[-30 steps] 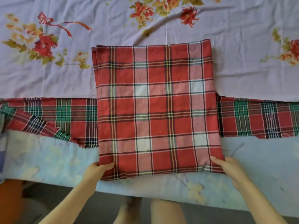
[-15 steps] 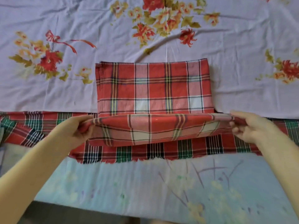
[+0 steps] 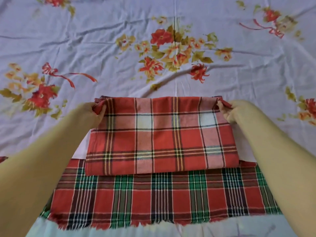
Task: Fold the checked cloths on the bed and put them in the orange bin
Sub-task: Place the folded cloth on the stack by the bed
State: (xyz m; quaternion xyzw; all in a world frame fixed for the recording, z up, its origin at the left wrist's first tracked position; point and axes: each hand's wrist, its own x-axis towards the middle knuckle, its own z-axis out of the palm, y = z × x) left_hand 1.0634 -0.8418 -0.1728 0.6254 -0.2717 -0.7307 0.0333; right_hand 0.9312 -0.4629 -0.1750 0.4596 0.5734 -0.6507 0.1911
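Pinching the far corners of the folded red-and-white checked cloth (image 3: pixel 162 139), the left hand (image 3: pixel 89 111) holds its upper-left corner and the right hand (image 3: pixel 234 112) its upper-right, neither nearer. The cloth lies mid-frame between them, long axis running left to right, lower edge overlapping a red-and-green checked cloth (image 3: pixel 162 197) on the floral bedsheet (image 3: pixel 171 17). The orange bin is out of view; its direction cannot be told.
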